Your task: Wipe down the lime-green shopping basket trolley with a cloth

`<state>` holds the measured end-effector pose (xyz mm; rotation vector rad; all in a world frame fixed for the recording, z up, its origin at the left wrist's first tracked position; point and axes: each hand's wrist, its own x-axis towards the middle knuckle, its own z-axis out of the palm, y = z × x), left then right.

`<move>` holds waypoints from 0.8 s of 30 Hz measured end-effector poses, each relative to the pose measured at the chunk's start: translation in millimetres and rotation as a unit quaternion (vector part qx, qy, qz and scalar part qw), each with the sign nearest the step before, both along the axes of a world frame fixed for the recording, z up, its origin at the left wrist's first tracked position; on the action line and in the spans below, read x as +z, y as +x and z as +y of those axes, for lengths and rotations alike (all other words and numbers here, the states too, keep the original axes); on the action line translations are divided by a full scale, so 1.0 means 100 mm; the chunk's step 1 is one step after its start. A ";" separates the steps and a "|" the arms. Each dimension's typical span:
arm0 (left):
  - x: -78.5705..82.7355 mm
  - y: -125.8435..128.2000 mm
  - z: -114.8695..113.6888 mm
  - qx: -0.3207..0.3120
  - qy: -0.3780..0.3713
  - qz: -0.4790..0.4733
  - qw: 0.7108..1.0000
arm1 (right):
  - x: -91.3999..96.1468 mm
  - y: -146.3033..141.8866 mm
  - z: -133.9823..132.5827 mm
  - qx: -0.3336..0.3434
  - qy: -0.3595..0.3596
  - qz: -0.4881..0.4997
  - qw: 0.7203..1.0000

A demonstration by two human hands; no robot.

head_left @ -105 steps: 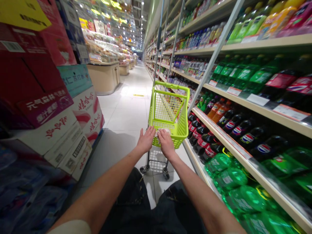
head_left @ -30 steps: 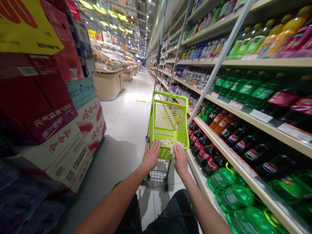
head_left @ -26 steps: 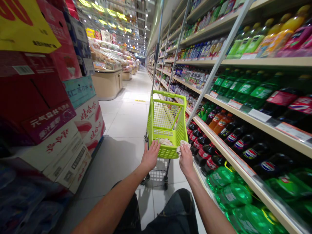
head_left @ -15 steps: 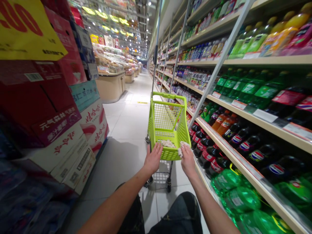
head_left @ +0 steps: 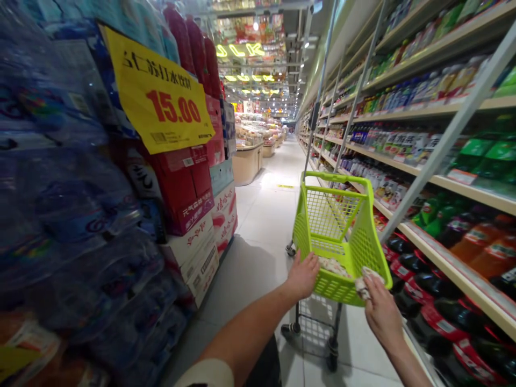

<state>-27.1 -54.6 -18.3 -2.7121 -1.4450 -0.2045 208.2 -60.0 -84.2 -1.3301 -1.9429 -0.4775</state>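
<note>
Cloth [head_left: 364, 287], pale and crumpled, was pinched and bunched in the fingers of the right hand [head_left: 381, 309] against the near right corner of the lime-green shopping cart [head_left: 368, 244], perhaps bunched so that it would sit snugly over the rim. The left hand [head_left: 305, 275] lay with its fingers over the near left corner, likely to steady a frame on casters [head_left: 331, 359]; whether those fingers closed tightly could not be told. Between the hands, just inside the near wall, lay a mottled cloth [head_left: 334, 266], probably set there to be within reach. Left of the hands, a yellow price sign [head_left: 173, 113] read 苏打水饮料 and 15.00, hung on the stacked drinks presumably to face the aisle. Beneath it, a red carton [head_left: 177, 185] carried 元气森林 on a purple band, and a pink-and-white carton [head_left: 224, 204] beyond showed 娃哈哈. Well ahead of the hands, above a display counter [head_left: 246, 164], glowing letters [head_left: 242, 50] partly showed ULK. To the right of the hands, red-labelled dark bottles [head_left: 439, 317] lay along the bottom shelf, near orange bottles [head_left: 479, 242], with green bottles [head_left: 478, 153] higher up; their lettering was too blurred to read.
</note>
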 end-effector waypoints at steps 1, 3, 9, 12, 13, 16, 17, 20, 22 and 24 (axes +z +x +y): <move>0.00 0.01 0.00 -0.001 0.004 0.002 1.000 | -0.02 -0.05 -0.03 0.022 -0.002 -0.008 1.000; -0.01 0.03 -0.02 0.004 0.011 0.005 1.000 | -0.09 -0.13 -0.08 0.060 -0.003 -0.019 0.998; -0.01 0.17 -0.17 -0.011 0.030 0.003 0.999 | -0.12 0.15 -0.03 0.023 0.002 0.015 1.000; 0.02 0.31 -0.25 -0.022 0.028 -0.001 0.999 | -0.07 0.15 -0.12 0.022 -0.012 0.037 0.999; 0.04 0.36 -0.27 -0.026 0.026 -0.003 0.999 | -0.06 0.13 -0.16 0.034 -0.024 0.039 0.998; 0.10 0.45 -0.28 -0.065 0.015 -0.008 0.998 | -0.05 0.13 -0.25 0.047 -0.062 0.044 0.996; 0.12 0.46 -0.25 -0.086 0.012 -0.008 0.996 | -0.05 0.18 -0.26 0.033 -0.067 0.052 0.996; 0.17 0.47 -0.10 -0.116 0.024 -0.012 0.993 | -0.03 0.38 -0.27 -0.022 -0.070 0.084 0.994; 0.18 0.49 0.04 -0.107 0.040 -0.017 0.993 | -0.01 0.43 -0.30 -0.022 -0.078 0.095 0.992; 0.19 0.52 0.15 -0.111 0.054 -0.016 0.992 | 0.00 0.36 -0.35 0.014 -0.089 0.098 0.991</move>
